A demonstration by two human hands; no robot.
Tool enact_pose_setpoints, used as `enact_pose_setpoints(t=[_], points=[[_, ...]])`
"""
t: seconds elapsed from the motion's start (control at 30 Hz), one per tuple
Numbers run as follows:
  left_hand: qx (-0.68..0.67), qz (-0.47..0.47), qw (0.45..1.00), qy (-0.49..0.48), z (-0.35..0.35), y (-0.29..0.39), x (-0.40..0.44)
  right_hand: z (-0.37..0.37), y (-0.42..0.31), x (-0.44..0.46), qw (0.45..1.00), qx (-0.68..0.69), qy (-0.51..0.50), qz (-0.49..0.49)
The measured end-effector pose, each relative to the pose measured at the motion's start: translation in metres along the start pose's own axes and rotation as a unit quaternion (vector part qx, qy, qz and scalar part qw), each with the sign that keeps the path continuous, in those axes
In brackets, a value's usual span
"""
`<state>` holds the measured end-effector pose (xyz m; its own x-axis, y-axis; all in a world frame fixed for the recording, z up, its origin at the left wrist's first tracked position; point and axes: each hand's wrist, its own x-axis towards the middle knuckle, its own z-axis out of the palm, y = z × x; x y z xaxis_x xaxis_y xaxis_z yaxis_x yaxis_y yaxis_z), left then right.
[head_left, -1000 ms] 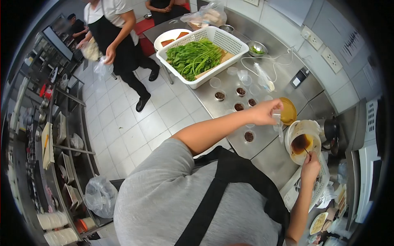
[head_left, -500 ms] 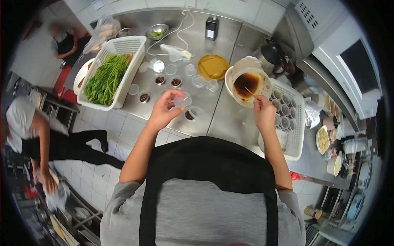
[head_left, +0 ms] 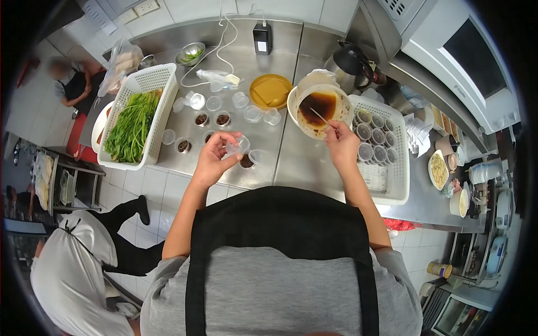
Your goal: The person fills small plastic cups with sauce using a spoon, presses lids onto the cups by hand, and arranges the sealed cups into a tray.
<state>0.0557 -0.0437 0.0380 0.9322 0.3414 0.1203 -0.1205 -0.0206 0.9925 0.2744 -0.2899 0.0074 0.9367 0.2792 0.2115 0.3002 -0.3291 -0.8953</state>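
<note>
My left hand [head_left: 214, 159] pinches a small clear plastic cup [head_left: 240, 145] above the counter's front edge. Just below it stands a cup of dark brown contents [head_left: 245, 162], with a clear hinged-looking lid [head_left: 259, 157] beside it. My right hand [head_left: 343, 144] is closed round a thin-handled utensil [head_left: 318, 114], whose lower end is hidden in the dark sauce [head_left: 322, 106]. That sauce lies in a white tub [head_left: 292, 107], which is tilted. Further small filled cups [head_left: 222, 118] stand to the left of the tub, among loose clear lids [head_left: 253, 114].
A white basket of green stalks [head_left: 170, 78] stands on the left. On the right, another white basket [head_left: 404, 168] holds several lidded cups [head_left: 379, 136]. Behind are a yellow lid [head_left: 270, 91], a black thermos jug [head_left: 346, 64] and a black device [head_left: 261, 39] with cables. A co-worker [head_left: 78, 269] bends at lower left.
The view has shifted, so the counter things sit further left. Both hands keep their holds on the cup and the utensil. The co-worker at left has turned and bent lower.
</note>
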Motion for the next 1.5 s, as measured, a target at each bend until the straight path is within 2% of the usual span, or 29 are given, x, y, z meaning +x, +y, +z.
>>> enact_pose_setpoints(t=[0.2,0.3,0.5,0.9,1.2,1.37,1.47,1.5], points=[[0.002,-0.026,1.0,0.007,0.005,0.008,0.002,0.0,-0.004,0.0,0.998,0.016,-0.052,0.034],[-0.009,-0.035,0.999,0.009,0.006,0.009,0.002,0.001,-0.017,-0.005,0.994,0.069,-0.051,0.064],[0.023,-0.013,1.0,0.012,0.003,0.003,0.0,0.009,-0.022,-0.009,0.993,0.111,-0.027,0.04],[-0.002,0.003,1.0,-0.009,0.005,0.011,-0.004,0.012,-0.027,-0.006,0.993,0.115,-0.023,0.027],[0.02,0.025,0.999,0.007,0.006,0.012,-0.009,0.012,-0.026,-0.001,0.968,0.244,-0.026,0.055],[0.075,0.011,0.997,0.007,0.009,0.019,-0.009,0.008,-0.018,0.004,0.961,0.273,-0.011,0.038],[0.063,-0.019,0.998,0.017,0.021,0.029,-0.004,0.002,-0.018,0.004,0.958,0.285,-0.004,0.038],[0.071,0.001,0.997,0.017,0.025,0.028,0.0,-0.001,-0.018,0.004,0.956,0.289,-0.002,0.04]])
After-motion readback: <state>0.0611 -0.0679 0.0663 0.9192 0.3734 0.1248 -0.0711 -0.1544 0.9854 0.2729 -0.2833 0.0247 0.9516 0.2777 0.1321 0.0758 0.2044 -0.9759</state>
